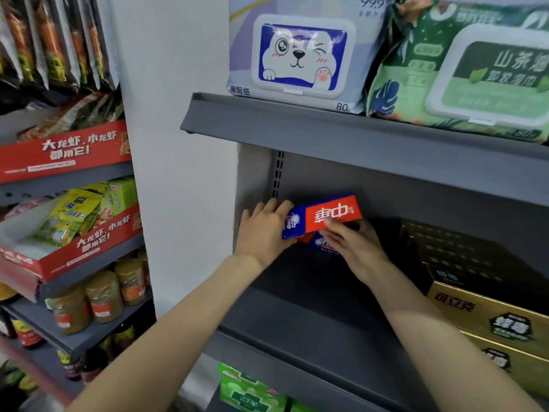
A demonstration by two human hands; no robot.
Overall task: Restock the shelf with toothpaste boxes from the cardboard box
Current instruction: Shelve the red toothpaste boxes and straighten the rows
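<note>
Shop aisle, seen from head height looking down at grey metal shelving. Far left: a neighbouring rack w/ red display trays (66, 156) printed in white Chinese text, holding yellow-green snack packets (71, 215), and jars (104, 295) on the level below. A pale wall panel (175, 144) divides that rack from the main unit.

Centre: the dark grey shelf (312, 307), bare along its front. Both bare forearms reach in from the bottom edge toward the back left corner. Left hand (263, 230) lies w/ fingers fairly straight, pressed flat against the left end of a toothpaste box (322, 215). The box is red and blue w/ white characters that read upside down. Its long axis runs left-right, roughly parallel to the shelf front, right end tilted slightly up; its broad printed face is turned toward the camera. It sits on top of a second toothpaste box (319, 242), mostly hidden, blue and red showing beneath. Right hand (353, 243) has fingers extended along the top box's lower edge, touching it; can't tell if the thumb wraps underneath.

Right: gold boxes (487, 313) stacked at the shelf's right side. On the shelf above, a wipes pack w/ a cartoon dog (300, 55), then a green wipes pack (463, 72).
</note>
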